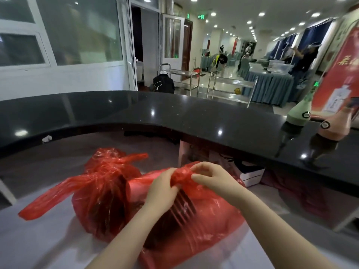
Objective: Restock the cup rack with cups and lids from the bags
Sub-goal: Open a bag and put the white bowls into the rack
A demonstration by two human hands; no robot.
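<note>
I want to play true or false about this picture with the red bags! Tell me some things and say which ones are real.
1. Both hands are holding the knot of the same red bag. True: the left hand and the right hand pinch the knot of the nearer red bag.
2. There is only one red bag. False: a second red bag lies left of it, also tied.
3. The nearer bag is already open. False: its top is bunched in a knot.
4. Two bottles stand on the black counter. True: a green bottle and a pink bottle stand at the right.
5. Cups are stacked on the counter. False: no loose cups show there.
</note>
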